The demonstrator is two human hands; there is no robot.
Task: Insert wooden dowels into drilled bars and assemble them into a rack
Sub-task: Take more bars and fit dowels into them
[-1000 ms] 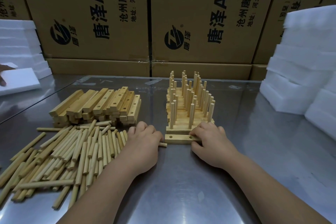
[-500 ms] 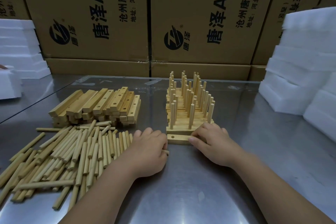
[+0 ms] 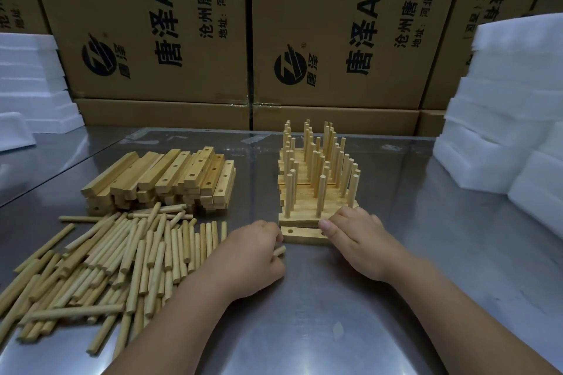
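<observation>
Head cam, only view I've got: my left hand (image 3: 253, 256) is curled round a single dowel (image 3: 279, 250), just its tip poking out toward the drilled bar (image 3: 300, 234) lying flat on the counter (image 3: 335, 313) between my hands. My right hand (image 3: 359, 240) grips that bar's right end, thumb on top, pinning it down. The bar's left hole sits empty right by my left knuckles. Just beyond my hands is the rack (image 3: 316, 179) of finished bars with dowels standing up. Out past my left hand are the loose dowel pile (image 3: 122, 259) and the stack of blank bars (image 3: 170, 179). So I reckon I'm at the insert step. Next I'd tip the dowel upright, line it over that hole and push straight down while my right hand stops the bar sliding.
</observation>
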